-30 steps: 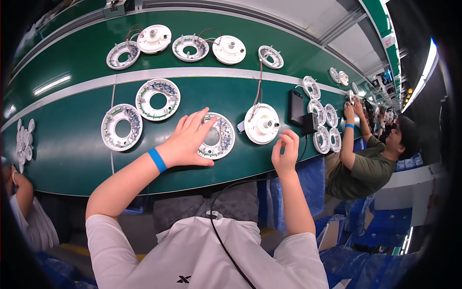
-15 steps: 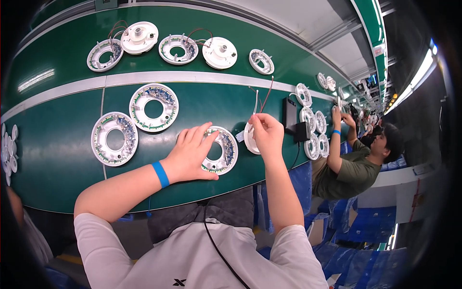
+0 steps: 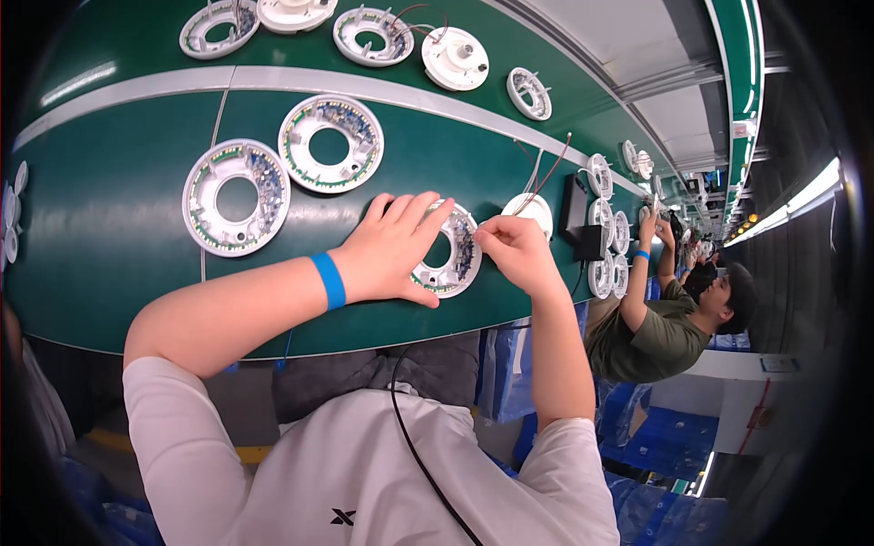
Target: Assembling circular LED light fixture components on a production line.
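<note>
Green tabletop (image 3: 100, 227) is spreading under the parts, its pale strip (image 3: 273, 79) running across beyond the circuit ring (image 3: 466, 250), a white annular housing with small electronic components on its face. That circuit ring is lying flat on the tabletop in front of the person, partly covered. The left hand (image 3: 387, 250) is clamping across its left side, fingers spreading over the far rim and thumb sitting against the near rim. The right hand (image 3: 523, 255) is hovering at the circuit ring's right edge, thumb and index fingertips coming together; whether they are pinching anything or touching the rim, one cannot tell.

Two similar rings (image 3: 237, 198) are resting left of the circuit ring, side by side. Just right of it, a white disc (image 3: 535, 209) is showing partly from behind the right hand, thin wires (image 3: 552, 171) rising near it. Farther right of the circuit ring, a black box (image 3: 574, 205) is standing near clustered white rings (image 3: 600, 218), and a co-worker (image 3: 651, 337) is sitting beyond them.
</note>
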A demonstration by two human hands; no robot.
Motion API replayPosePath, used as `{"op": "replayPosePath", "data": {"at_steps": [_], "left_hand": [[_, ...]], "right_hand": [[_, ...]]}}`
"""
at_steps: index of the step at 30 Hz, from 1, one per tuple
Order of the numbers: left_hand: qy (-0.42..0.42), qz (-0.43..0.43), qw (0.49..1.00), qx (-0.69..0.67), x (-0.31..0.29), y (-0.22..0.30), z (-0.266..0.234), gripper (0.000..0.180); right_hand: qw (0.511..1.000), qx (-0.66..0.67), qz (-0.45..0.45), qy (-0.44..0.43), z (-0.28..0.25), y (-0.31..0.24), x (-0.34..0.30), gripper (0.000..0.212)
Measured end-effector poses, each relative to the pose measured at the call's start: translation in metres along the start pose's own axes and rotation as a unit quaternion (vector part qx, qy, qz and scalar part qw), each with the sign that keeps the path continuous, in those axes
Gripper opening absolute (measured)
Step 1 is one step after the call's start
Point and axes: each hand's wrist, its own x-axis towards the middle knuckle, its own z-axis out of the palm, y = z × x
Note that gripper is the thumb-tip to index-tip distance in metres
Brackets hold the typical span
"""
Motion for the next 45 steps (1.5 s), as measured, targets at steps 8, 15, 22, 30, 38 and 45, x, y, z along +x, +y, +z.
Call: {"op": "replayPosePath", "data": {"at_steps": [8,15,22,30,38,45], "left_hand": [[-0.022,-0.033,0.999,0.001,-0.007,0.003,0.002,0.110],[-0.011,-0.029,0.999,-0.022,-0.010,-0.001,0.006,0.114],[0.021,-0.013,1.000,-0.004,-0.010,-0.001,0.010,0.111],[0.004,-0.027,1.000,-0.003,-0.012,-0.003,0.010,0.112],[0.044,-0.010,0.999,0.001,-0.010,-0.002,0.015,0.110],[-0.005,-0.026,1.000,-0.007,-0.012,0.000,0.009,0.113]], "right_hand": [[0.970,-0.217,0.041,-0.104,0.000,-0.009,0.040,0.017],[0.939,-0.270,0.138,-0.164,0.001,-0.039,0.045,0.015],[0.936,-0.283,0.109,-0.179,0.001,-0.033,0.053,0.019],[0.909,-0.352,0.117,-0.192,0.011,-0.040,0.062,0.021],[0.910,-0.383,0.059,-0.150,0.016,-0.029,0.057,0.021],[0.885,-0.418,0.130,-0.159,0.018,-0.064,0.054,0.029]]}}
